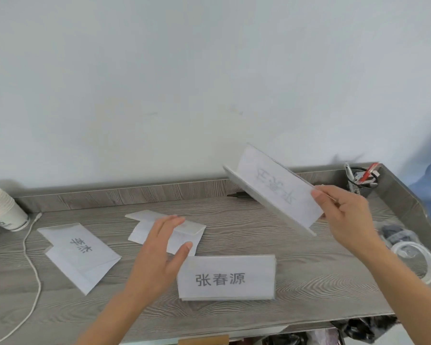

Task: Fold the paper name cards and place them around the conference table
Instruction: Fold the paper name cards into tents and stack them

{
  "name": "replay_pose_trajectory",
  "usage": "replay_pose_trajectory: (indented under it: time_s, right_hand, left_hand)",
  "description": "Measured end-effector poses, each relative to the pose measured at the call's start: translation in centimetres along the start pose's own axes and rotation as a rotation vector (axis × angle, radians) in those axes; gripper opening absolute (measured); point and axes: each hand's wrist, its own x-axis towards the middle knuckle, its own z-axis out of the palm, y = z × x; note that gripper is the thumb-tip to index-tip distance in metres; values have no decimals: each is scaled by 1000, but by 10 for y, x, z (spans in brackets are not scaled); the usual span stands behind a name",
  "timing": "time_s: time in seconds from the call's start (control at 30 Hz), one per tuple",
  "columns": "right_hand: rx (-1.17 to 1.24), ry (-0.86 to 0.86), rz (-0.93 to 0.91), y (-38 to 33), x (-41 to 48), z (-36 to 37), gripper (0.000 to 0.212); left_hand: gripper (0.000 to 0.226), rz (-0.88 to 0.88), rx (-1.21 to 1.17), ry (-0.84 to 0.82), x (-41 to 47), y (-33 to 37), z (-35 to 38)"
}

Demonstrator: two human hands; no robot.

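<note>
White paper, folded: the raised name card (pixel 274 192) is held off the table (pixel 321 282) at right of centre, tilted, with its printed characters upside down to the camera. The right hand (pixel 346 215) pinches its near end, thumb on the front face and the other fingers behind.

The left hand (pixel 159 255) is over a part-folded sheet (pixel 142 221) at mid-table, its four fingers straight and close together and its thumb spread apart. Contact with the sheet cannot be confirmed.

Just in front of that hand, a printed card (pixel 225 278) sits near the front edge with its characters facing the camera. Whether it stands or lies flat cannot be told. A flat card (pixel 80 250) with two characters lies to the left, well apart from the others.

Containers:
- A black mesh pen holder (pixel 361 183) in the back right corner holds several pens, one of them red.
- A stack of paper cups (pixel 3 207) sits at the far left; its contents are not visible.

Other items:
- A black marker (pixel 237 194) lies by the back ledge.
- A white cable (pixel 33 270) runs along the left side.
- A clear tape roll (pixel 418 260) lies at the right edge.
</note>
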Motion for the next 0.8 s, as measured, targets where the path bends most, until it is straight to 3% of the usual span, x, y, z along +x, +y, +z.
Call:
replay_pose_trajectory:
  time_s: [0.1, 0.27, 0.37, 0.5, 0.7, 0.8]
  right_hand:
    - [363, -176, 172, -27, -4, 0, 22]
    - [734, -449, 502, -43, -35, 22, 43]
    - [925, -522, 698, -39, -47, 28, 25]
    - [999, -552, 873, -29, -57, 31, 25]
    - [860, -652, 671, -32, -54, 21, 45]
    - [567, -551, 371, -27, -65, 21, 42]
  left_hand:
    - [52, 46, -127, -7, 17, 16, -13]
    - [60, 77, -304, -32, 28, 28, -27]
    - [48, 50, -329, -20, 20, 28, -35]
    - [25, 10, -414, 6, 9, 32, -34]
    - [12, -89, -473, 149, 6, 32, -30]
    - [21, -108, -386, 158, 5, 29, -28]
